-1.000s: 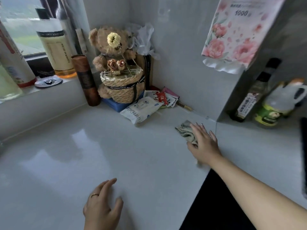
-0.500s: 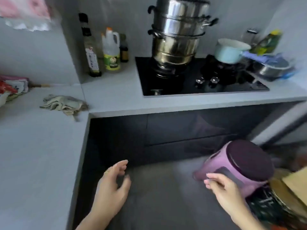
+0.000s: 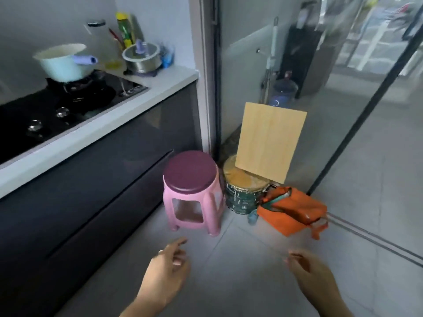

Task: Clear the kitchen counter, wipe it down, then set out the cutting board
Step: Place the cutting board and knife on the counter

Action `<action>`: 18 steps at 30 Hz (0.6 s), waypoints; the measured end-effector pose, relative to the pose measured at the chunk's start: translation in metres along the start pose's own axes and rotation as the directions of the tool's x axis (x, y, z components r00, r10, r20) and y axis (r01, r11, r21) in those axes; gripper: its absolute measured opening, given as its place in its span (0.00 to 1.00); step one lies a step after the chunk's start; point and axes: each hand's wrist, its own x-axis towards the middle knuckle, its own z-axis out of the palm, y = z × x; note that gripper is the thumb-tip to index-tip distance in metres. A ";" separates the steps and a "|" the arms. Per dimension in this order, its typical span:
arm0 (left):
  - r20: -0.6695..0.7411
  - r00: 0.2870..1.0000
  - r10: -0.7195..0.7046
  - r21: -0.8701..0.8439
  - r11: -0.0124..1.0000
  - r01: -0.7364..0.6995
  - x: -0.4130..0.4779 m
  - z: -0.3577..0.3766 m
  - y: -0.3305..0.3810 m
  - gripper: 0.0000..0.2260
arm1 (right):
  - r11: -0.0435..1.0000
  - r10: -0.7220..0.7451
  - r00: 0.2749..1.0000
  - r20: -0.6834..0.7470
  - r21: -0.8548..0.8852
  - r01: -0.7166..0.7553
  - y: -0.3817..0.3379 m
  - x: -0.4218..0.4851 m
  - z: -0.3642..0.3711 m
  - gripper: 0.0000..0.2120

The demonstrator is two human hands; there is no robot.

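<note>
Now, nearest us, left hand (image 3: 167,264) and right hand (image 3: 313,277) hover empty, fingers loosely curled, gripping nothing, probably readying a reach. Past them stands the pink stool (image 3: 191,179), then the cutting board (image 3: 270,143), propped on a round tin (image 3: 245,195) against the glass door (image 3: 343,156), likely parked off the counter (image 3: 160,81).

One wide-angle view from the person's head faces forward and steeply down at the floor (image 3: 240,289). The left hand (image 3: 164,268) and right hand (image 3: 313,277) sit near, at the bottom edge. The worktop (image 3: 160,82) runs along the left.
</note>
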 end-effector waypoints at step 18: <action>0.117 0.987 -0.109 -0.135 0.983 0.124 0.286 0.098 0.153 0.11 | 0.966 0.050 0.999 0.000 -0.255 -0.048 -0.077 0.267 -0.114 0.11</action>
